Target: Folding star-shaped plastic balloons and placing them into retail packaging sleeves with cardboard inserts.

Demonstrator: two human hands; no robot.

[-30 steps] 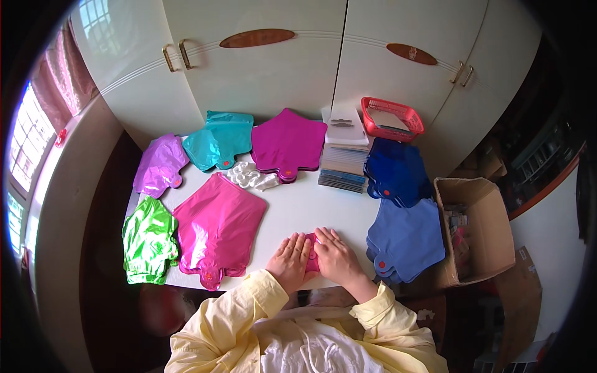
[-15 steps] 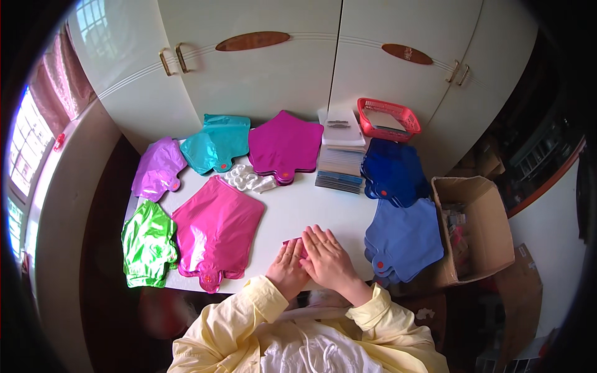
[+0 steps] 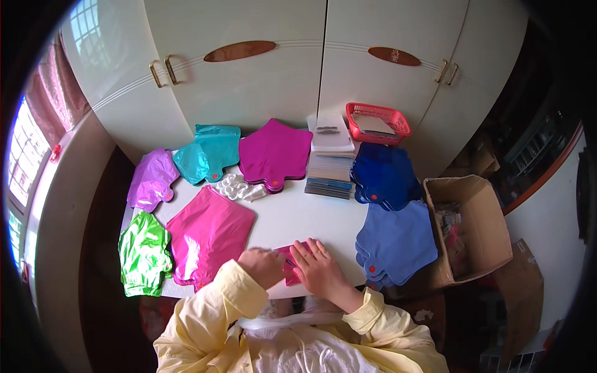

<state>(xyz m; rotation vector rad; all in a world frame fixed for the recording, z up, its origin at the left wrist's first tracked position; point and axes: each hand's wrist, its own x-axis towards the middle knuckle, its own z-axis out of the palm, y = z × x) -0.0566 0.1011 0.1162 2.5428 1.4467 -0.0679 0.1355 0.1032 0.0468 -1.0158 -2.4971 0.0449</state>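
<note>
Pale cupboard doors (image 3: 242,87) are standing behind the white table (image 3: 280,217) in the head view. Near its front edge, a folded pink foil piece (image 3: 291,277) is lying between the hands. The right hand (image 3: 318,268) is resting flat across it, fingers extended, gripping nothing; the left hand (image 3: 264,266) is sitting curled at its left side, and whether it is pinching the foil I cannot tell. Being thin, the piece is probably going to feel light, slick and easily creased; a folded edge is looking safest to hold.
</note>
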